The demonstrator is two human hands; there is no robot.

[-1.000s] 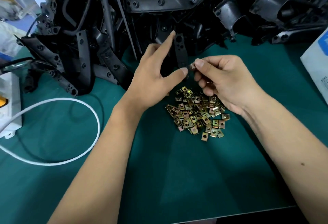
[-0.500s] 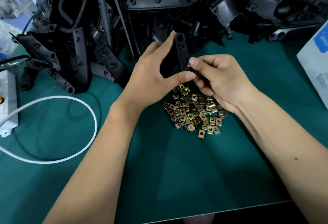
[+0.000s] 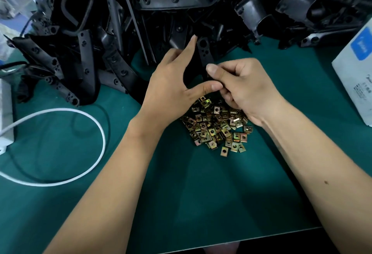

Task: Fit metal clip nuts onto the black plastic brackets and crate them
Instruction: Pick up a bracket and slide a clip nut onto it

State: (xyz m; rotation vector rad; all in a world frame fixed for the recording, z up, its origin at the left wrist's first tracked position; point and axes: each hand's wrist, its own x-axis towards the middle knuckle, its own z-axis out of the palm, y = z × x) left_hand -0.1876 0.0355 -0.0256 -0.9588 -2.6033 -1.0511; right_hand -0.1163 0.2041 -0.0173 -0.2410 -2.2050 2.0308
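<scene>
Black plastic bracket under inspection stands close to upright above the green mat, long axis running away from us, held between both hands in front of the heap of brackets.

Working left to right, we note a white cable looped on the mat, well apart from the work. The left hand grips the bracket from its left side: index finger extended up along the edge, thumb pressed across toward the lower end, the span between them wide.

The lower end of the bracket lies directly between the two thumbs, and we judge the fitting turns on that end. The right hand is the nearer to it, fingers curled tight and thumb pressed against the bracket. We cannot tell whether a clip nut sits under that thumb; none shows.

The loose clip nuts lie heaped on the mat just beneath both hands. A white box sits at far right. No crate is in view.
</scene>
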